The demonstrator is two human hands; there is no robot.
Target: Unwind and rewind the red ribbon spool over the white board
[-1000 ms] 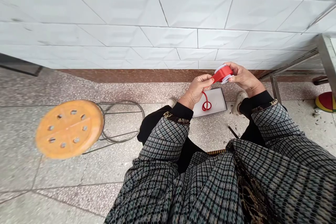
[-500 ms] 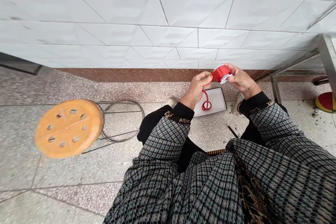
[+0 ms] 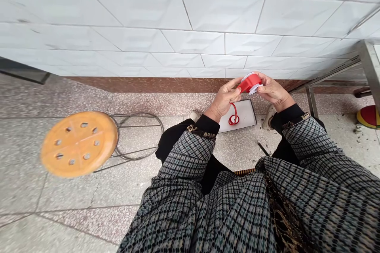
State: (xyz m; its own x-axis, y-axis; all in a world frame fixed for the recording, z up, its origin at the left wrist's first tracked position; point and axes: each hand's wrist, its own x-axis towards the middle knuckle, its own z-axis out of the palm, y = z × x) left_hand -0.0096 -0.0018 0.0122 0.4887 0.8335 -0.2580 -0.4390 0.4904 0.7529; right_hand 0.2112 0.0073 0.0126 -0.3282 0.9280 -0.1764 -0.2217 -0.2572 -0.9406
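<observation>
Since half a second ago, the forefinger of my left hand (image 3: 224, 97) has stretched toward the spool (image 3: 254, 88); its fingers pinch the red ribbon (image 3: 246, 84). My right hand (image 3: 273, 90) has its fingers closed round the spool, held over the floor (image 3: 234, 150) near a white box (image 3: 246, 111). Print on the spool's rim is too small to make out.

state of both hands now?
Left hand: closed, pinching red ribbon between its fingers.
Right hand: closed, holding the ribbon's white spool.
</observation>
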